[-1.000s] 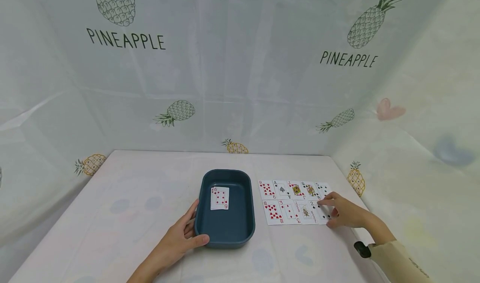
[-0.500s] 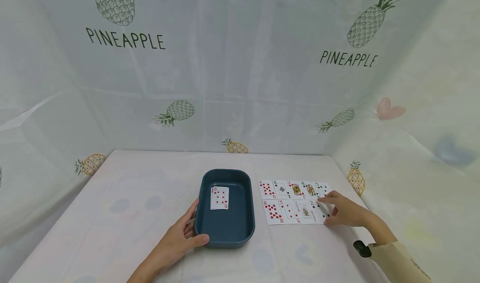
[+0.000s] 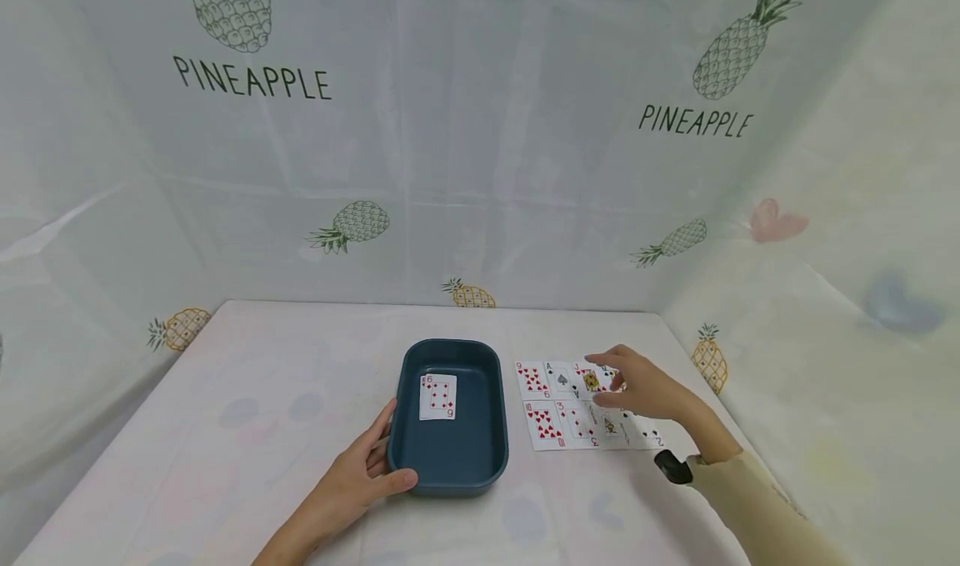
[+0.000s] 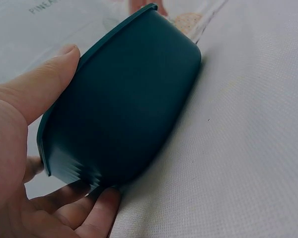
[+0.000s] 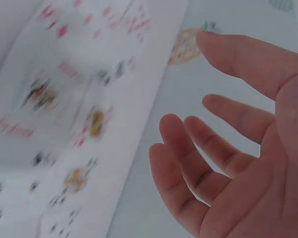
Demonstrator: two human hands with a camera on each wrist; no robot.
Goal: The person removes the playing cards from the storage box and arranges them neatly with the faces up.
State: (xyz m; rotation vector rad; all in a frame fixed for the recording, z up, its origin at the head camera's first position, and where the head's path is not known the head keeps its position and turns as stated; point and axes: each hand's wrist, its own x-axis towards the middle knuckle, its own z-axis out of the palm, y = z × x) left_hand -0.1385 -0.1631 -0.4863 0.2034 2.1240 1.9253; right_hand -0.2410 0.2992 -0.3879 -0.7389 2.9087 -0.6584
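Note:
A dark blue rectangular tray (image 3: pixel 457 466) stands on the table, with a six of diamonds (image 3: pixel 442 397) lying on top of another card inside it. My left hand (image 3: pixel 351 481) grips the tray's near left corner, thumb over the rim and fingers against the wall, as the left wrist view of the tray (image 4: pixel 129 94) shows. My right hand (image 3: pixel 651 388) hovers over two rows of face-up playing cards, fingers spread and holding nothing. Among them are a nine of hearts (image 3: pixel 532 380), an ace of spades (image 3: pixel 562 380), a ten of hearts (image 3: pixel 545 423) and a joker (image 3: pixel 610 427). The hand hides cards at the upper right.
A pale patterned cloth covers the table (image 3: pixel 300 358). Behind and beside it hang white sheets (image 3: pixel 480 174) with pineapple prints. In the right wrist view the cards (image 5: pixel 39 94) are blurred.
My right hand has lifted off the right end of the card rows and moved left and away from me. The left hand and tray have stayed put.

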